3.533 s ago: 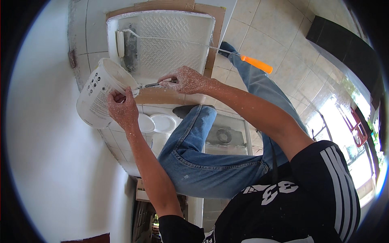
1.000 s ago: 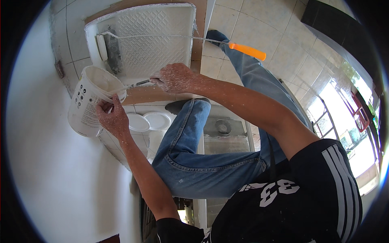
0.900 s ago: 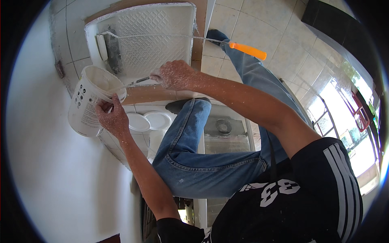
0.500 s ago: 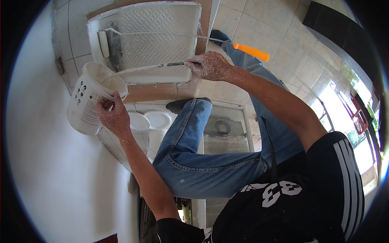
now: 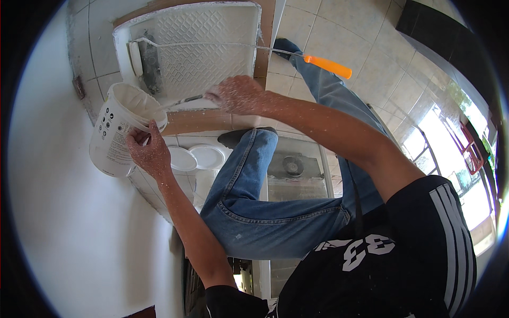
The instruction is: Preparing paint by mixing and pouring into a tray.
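Observation:
A white plastic paint bucket (image 5: 108, 146), tilted with its mouth toward the tray, holds white paint. My left hand (image 5: 148, 151) grips its rim, thumb outside and fingers curled. In my paint-speckled right hand (image 5: 241, 95) is one end of a thin paint-coated stick (image 5: 186, 99); its other end is inside the bucket, where the tip is hidden. Beyond my hands lies a white-coated paint tray (image 5: 204, 66) with a raised diamond pattern. Across it rests a paint roller (image 5: 136, 59), its orange handle (image 5: 328, 67) reaching past the tray's right edge.
Brown cardboard (image 5: 193, 121) lies under the tray on the tiled floor (image 5: 302, 32). Two white round lids (image 5: 207, 157) sit by my left foot. A white wall (image 5: 58, 212) stands close on the left. My jeans-clad legs (image 5: 275, 217) are bent around the work area.
My right hand has moved left toward the bucket, pushing the stick deeper into it. The bucket, left hand and roller stay nearly where they were.

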Demonstrator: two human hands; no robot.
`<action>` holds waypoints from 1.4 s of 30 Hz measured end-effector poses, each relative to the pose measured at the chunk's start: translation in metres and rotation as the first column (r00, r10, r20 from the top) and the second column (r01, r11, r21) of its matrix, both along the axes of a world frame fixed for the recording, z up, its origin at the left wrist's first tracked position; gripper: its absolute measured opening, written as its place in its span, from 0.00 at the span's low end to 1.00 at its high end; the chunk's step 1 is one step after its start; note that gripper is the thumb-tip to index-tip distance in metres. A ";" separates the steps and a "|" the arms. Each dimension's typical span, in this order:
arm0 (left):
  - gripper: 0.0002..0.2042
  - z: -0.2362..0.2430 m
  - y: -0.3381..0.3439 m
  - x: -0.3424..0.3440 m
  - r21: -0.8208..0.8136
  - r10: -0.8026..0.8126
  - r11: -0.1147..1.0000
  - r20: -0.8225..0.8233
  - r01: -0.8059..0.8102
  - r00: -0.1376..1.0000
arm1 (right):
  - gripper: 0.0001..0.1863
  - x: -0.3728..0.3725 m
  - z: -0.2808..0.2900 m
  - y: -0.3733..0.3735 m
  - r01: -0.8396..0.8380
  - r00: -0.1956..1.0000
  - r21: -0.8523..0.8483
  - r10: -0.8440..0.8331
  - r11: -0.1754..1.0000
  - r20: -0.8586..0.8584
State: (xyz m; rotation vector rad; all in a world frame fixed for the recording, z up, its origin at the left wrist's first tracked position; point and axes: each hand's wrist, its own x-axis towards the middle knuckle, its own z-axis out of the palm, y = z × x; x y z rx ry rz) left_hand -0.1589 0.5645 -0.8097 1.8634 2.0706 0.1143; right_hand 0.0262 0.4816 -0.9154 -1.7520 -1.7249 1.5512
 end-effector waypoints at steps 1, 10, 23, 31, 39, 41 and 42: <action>0.15 0.000 0.000 -0.002 0.001 -0.007 1.000 -0.004 0.007 1.000 | 0.22 0.006 -0.003 -0.003 -0.003 1.000 0.002 0.003 1.000 -0.001; 0.15 0.003 -0.001 -0.004 -0.006 -0.018 1.000 -0.014 0.018 1.000 | 0.21 0.051 -0.011 -0.048 0.073 0.997 -0.150 -0.073 0.986 0.004; 0.14 0.001 -0.001 0.006 -0.015 -0.004 1.000 -0.017 0.004 1.000 | 0.21 -0.003 -0.001 -0.010 -0.100 0.995 -0.142 0.101 0.985 0.001; 0.15 0.002 -0.002 -0.001 -0.018 0.011 1.000 0.006 -0.011 1.000 | 0.20 0.047 0.002 -0.028 -0.022 0.997 -0.242 0.040 0.970 0.071; 0.14 0.000 -0.001 0.001 -0.010 -0.005 1.000 -0.011 0.005 1.000 | 0.21 0.025 -0.011 -0.044 0.034 0.999 -0.023 -0.033 0.999 0.018; 0.14 -0.004 -0.002 0.004 -0.008 -0.010 1.000 0.018 0.010 1.000 | 0.20 0.013 -0.008 -0.031 0.004 1.000 -0.020 -0.004 1.000 -0.002; 0.14 -0.002 -0.002 0.002 -0.009 -0.011 1.000 0.011 0.011 1.000 | 0.21 0.006 -0.002 -0.020 -0.047 0.999 -0.057 0.047 0.997 -0.004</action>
